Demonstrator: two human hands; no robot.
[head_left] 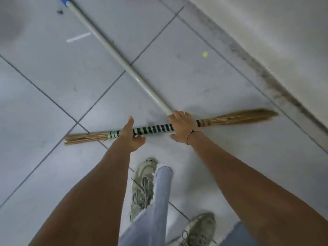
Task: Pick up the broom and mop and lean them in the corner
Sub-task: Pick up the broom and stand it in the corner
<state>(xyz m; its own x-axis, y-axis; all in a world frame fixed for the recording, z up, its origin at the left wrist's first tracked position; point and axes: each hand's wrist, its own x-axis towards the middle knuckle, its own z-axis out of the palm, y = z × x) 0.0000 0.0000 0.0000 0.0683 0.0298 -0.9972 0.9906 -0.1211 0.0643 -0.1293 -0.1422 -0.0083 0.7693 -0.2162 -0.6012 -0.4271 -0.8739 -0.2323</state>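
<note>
Where the grey tiled floor lies nearest the person, two pale sneakers stand on it under light-blue trouser legs, and two bare forearms reach forward from the bottom edge of the view. One broom lies flat on the tiles just beyond the feet, its long axis running almost straight across from left to right, slightly higher at the right. Its black-and-white banded handle sits in the middle, a bundle of cut stick ends pointing left and the brown brush tip pointing right toward the foot of the wall. The left hand is on the handle near the stick end, fingers spread wide and thumb below the handle, not closed around it. The right hand, with a ring and a beaded bracelet, lies over the handle nearer the brush, fingers draped across it and thumb on the near side; whether it grips is hard to tell. One mop lies farther off, its pale pole running diagonally from beside the right hand's fingertips up to the far left, where a blue fitting leaves the view. The mop's near end touches or nearly touches the broom under that hand.
</note>
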